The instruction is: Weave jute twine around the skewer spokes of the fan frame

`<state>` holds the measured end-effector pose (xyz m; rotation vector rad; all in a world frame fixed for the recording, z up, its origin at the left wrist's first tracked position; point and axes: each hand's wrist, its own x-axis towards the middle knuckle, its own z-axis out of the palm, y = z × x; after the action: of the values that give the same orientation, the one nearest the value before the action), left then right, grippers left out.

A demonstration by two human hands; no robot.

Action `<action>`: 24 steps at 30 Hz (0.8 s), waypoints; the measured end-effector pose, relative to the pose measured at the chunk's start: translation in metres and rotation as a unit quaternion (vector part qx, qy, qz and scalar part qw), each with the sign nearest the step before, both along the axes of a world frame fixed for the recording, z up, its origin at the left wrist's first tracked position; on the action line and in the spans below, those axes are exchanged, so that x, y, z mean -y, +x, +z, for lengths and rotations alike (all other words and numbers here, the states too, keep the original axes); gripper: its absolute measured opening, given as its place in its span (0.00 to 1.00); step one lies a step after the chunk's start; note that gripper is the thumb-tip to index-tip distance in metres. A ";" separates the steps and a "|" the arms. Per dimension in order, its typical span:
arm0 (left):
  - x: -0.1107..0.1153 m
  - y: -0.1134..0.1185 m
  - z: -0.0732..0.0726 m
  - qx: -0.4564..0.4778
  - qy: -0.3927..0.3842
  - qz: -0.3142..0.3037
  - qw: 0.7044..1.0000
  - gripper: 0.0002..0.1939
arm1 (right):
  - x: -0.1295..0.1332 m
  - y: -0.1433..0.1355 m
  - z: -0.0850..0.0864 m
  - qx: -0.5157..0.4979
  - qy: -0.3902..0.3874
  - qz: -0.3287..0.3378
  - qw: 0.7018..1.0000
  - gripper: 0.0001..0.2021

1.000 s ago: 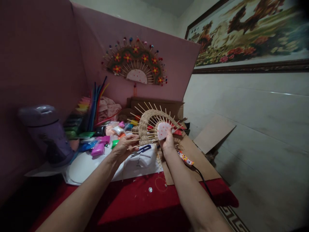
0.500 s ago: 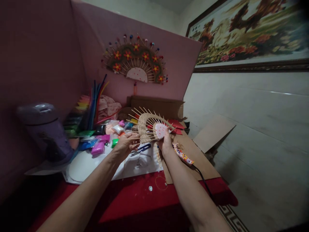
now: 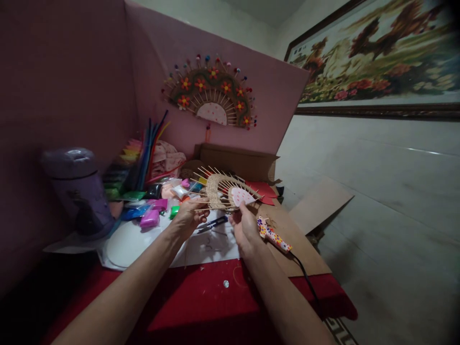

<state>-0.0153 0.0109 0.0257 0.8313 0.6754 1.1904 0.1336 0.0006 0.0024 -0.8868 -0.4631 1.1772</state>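
Note:
A fan-shaped craft piece (image 3: pixel 216 191) of thin wooden sticks, woven with tan twine, is held up above the table. Near its base sits a white half-round patch (image 3: pixel 242 196) with pink spots. My left hand (image 3: pixel 190 214) is closed on the sticks at the left end. My right hand (image 3: pixel 246 224) grips the lower edge by the patch, thumb on top. Beneath the piece, dark blue thread snips (image 3: pixel 213 224) lie on white paper. To the right of my right hand, a flower-patterned glue gun (image 3: pixel 273 235) with a black cord rests on cardboard.
Colourful clay packets (image 3: pixel 150 218) and a white round disc (image 3: pixel 129 243) lie at left, beside a purple lidded tumbler (image 3: pixel 81 191). Pipe cleaners (image 3: pixel 151 148) stand behind. A finished decorated fan (image 3: pixel 212 96) hangs on the pink board. Red cloth (image 3: pixel 201 302) covers the table's front.
The fan has tipped flatter and sits slightly lower. My right hand has shifted down along its edge, fingers more visible beneath. The camera view has swung slightly left.

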 end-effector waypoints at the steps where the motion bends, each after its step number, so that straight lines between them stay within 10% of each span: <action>1: -0.001 0.000 -0.001 0.003 -0.003 -0.002 1.000 0.10 | 0.009 -0.006 0.003 -0.040 -0.040 0.043 0.997 0.12; 6: -0.001 0.000 -0.006 -0.009 0.023 -0.027 0.999 0.10 | 0.028 -0.028 0.017 -0.103 -0.098 0.216 0.966 0.12; 24: 0.005 0.012 -0.017 0.018 0.016 -0.035 0.999 0.11 | 0.015 -0.030 0.000 -0.115 -0.043 0.208 0.970 0.07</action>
<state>-0.0036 0.0063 0.0088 0.8510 0.5941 1.1534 0.1035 -0.0140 0.0025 -0.7336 -0.4209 1.6754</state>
